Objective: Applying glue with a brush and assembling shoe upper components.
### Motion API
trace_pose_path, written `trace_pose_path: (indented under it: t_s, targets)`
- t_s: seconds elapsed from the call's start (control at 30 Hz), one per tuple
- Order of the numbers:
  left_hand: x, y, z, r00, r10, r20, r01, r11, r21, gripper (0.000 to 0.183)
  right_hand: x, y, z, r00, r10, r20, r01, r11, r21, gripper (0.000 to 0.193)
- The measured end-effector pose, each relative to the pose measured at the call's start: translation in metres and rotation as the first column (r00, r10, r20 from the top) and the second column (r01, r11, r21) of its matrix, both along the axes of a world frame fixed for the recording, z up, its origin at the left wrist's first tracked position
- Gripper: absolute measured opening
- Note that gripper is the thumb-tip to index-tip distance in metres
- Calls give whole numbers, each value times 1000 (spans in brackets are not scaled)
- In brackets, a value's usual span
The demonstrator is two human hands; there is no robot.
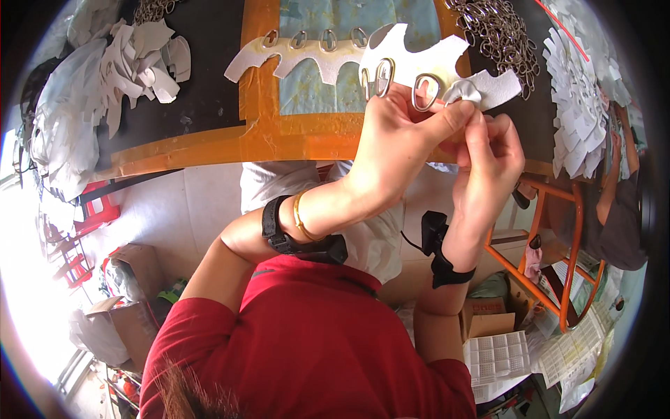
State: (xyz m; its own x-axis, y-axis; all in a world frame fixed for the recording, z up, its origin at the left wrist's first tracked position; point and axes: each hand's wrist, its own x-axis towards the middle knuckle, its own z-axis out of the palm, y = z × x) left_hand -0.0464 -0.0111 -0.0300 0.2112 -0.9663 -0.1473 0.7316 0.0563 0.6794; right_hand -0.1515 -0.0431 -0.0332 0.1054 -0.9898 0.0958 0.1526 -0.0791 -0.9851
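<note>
Both hands (447, 140) pinch a white scalloped piece (419, 59) bearing metal rings (426, 91).

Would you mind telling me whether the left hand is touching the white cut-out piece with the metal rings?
Touching. The head view shows the left hand pinching the white cut-out piece, thumb pressed on its tab beside a metal ring.

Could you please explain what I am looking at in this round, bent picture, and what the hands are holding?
There is no machine here: a person works with two bare hands, filmed by a wide fisheye camera on their head looking down, which bends straight edges. The left hand and right hand together hold a white cut-out piece carrying oval metal rings. On the worktable lies a similar white strip with rings, a pile of loose metal rings, and stacks of white cut-outs at both sides.
</note>
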Motion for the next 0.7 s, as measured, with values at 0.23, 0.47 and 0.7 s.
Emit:
trace_pose_path:
  t_s: [0.23, 0.47, 0.7]
  targets:
    - [2, 0, -4, 999, -27, -36, 28, 999, 30, 10, 5, 2, 11, 996, -24, -82, 30, 997, 75, 10]
    - [17, -3, -11, 970, -208, -123, 201, 977, -69, 11, 1, 0, 10, 977, -29, -213, 7, 994, -105, 10]
    - [37, -5, -4, 576, -611, -543, 650, 746, -150, 13, -13, -14, -6, 768, 410, 492, -595, 741, 311, 25]
